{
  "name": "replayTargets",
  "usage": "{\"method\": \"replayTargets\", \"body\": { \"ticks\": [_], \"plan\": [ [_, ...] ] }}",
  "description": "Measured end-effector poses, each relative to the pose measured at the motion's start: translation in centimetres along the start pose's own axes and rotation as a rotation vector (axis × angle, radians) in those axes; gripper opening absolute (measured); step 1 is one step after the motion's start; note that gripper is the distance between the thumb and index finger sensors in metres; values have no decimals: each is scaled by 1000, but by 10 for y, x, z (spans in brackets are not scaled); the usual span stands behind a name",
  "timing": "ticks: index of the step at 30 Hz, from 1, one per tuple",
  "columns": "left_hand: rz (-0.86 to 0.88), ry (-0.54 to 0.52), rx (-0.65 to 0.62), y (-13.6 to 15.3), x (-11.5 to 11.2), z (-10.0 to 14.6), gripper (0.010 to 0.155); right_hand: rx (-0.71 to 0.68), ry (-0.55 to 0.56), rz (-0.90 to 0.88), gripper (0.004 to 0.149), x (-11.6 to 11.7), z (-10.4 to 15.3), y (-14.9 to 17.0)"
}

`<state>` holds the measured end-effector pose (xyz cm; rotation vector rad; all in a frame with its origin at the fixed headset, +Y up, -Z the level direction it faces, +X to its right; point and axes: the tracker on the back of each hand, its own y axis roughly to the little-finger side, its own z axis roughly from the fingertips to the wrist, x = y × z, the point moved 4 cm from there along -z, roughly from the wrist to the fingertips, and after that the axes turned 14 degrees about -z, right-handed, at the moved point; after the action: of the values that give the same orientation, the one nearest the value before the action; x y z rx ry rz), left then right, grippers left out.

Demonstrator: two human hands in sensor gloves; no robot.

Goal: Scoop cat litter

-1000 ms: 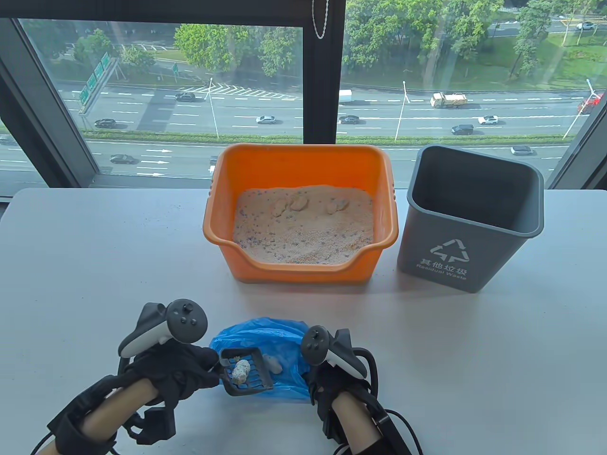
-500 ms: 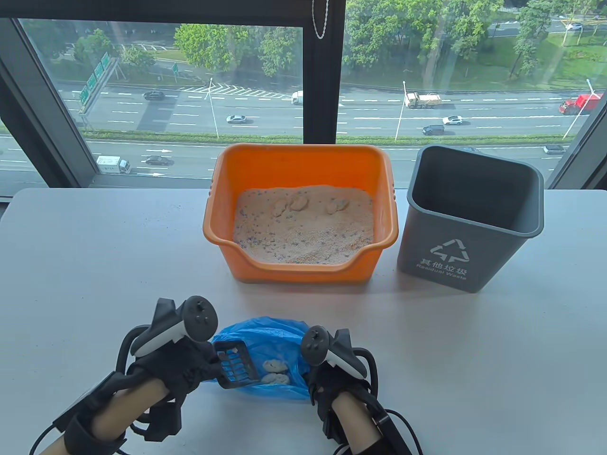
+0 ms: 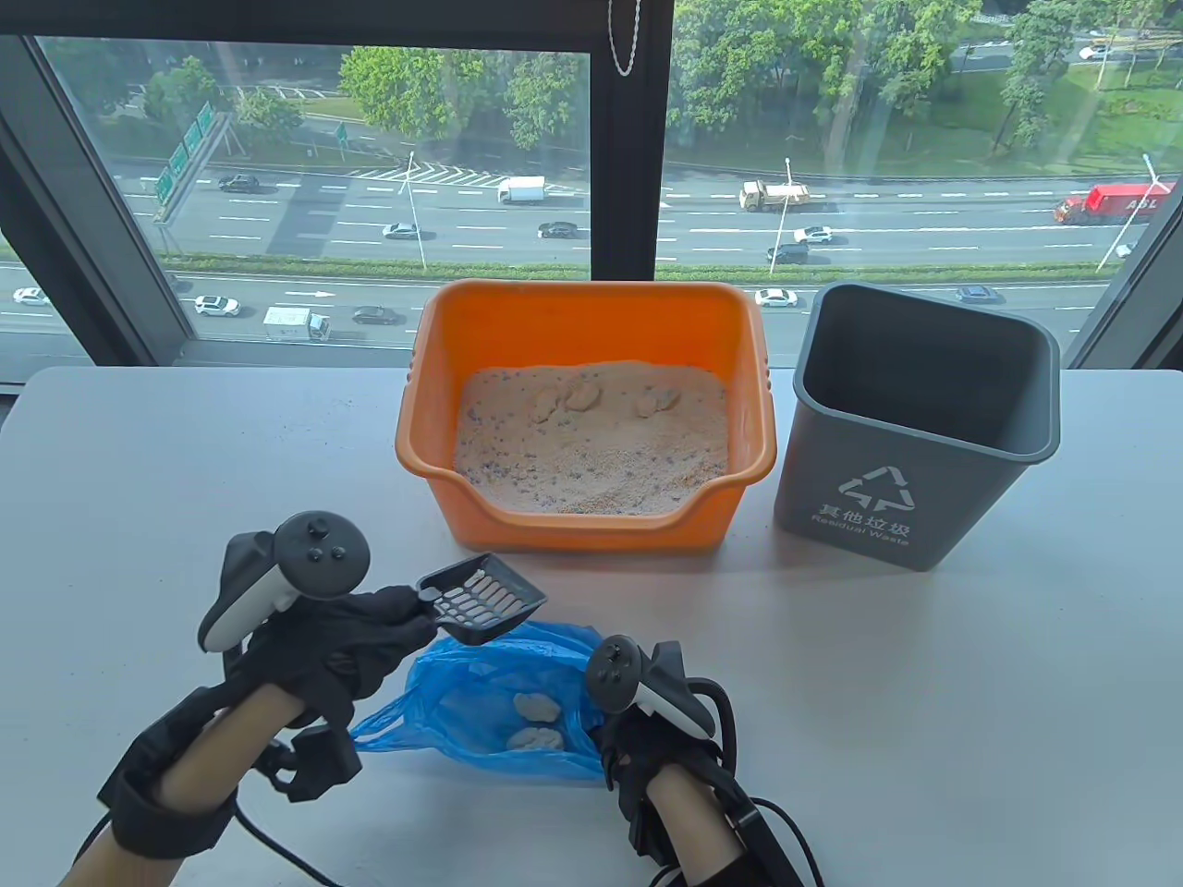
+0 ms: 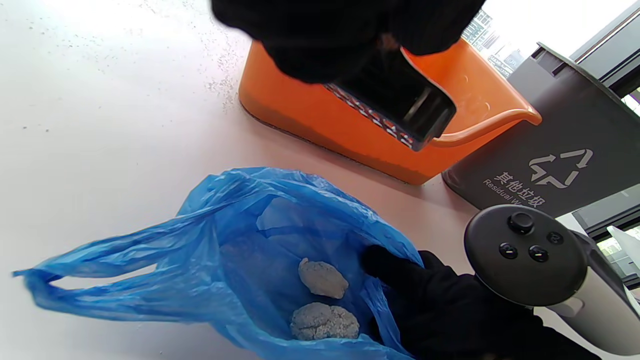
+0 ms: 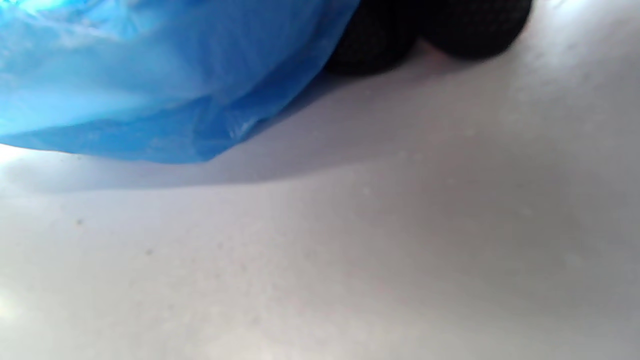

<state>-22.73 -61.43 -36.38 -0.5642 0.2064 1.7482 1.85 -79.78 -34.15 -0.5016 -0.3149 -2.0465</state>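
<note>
**Litter scoop held over bag, two clumps inside**

Left hand (image 3: 323, 647): gloved, wrapped around the handle of a black slotted scoop (image 3: 478, 601). The scoop is raised off the bench, its basket showing no clump, positioned above the far edge of the bag and short of the orange tub.

Right hand (image 3: 652, 739): gloved, resting at the right side of the blue plastic bag (image 3: 481, 702), fingers (image 4: 395, 270) gripping the bag's edge and keeping its mouth apart.

Blue plastic bag: lies on the white bench (image 3: 185, 462) between the two hands, mouth wide, one loop handle trailing toward the left. Contents: two grey clumps (image 4: 322, 300), close together near the right hand.

Orange tub (image 3: 582, 314): behind the bag, centre of the bench, filled with pale sandy litter (image 3: 591, 453). Several lumps (image 3: 582, 399) sit on the litter surface along the far side.

Grey bin (image 3: 915, 416): just right of the tub, upright, marked with a recycling symbol and "Residual Waste". Its inside is dark; contents cannot be made out.
</note>
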Motion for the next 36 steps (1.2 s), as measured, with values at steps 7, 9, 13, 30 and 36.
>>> {"method": "replayTargets", "body": {
  "ticks": [7, 9, 13, 30, 36],
  "plan": [
    [5, -48, 13, -57, 32, -81, 65, -2, -4, -5, 67, 0, 0, 0],
    [0, -28, 55, -72, 34, -110, 65, -2, -3, -6, 67, 0, 0, 0],
    [21, 55, 146, -95, 27, -168, 65, -3, -3, -9, 67, 0, 0, 0],
    [156, 11, 330, -109, 13, -309, 65, -6, -3, -11, 67, 0, -1, 0],
    [141, -116, 235, -107, 30, -276, 64, -7, -4, -18, 67, 0, -1, 0]
  ]
}}
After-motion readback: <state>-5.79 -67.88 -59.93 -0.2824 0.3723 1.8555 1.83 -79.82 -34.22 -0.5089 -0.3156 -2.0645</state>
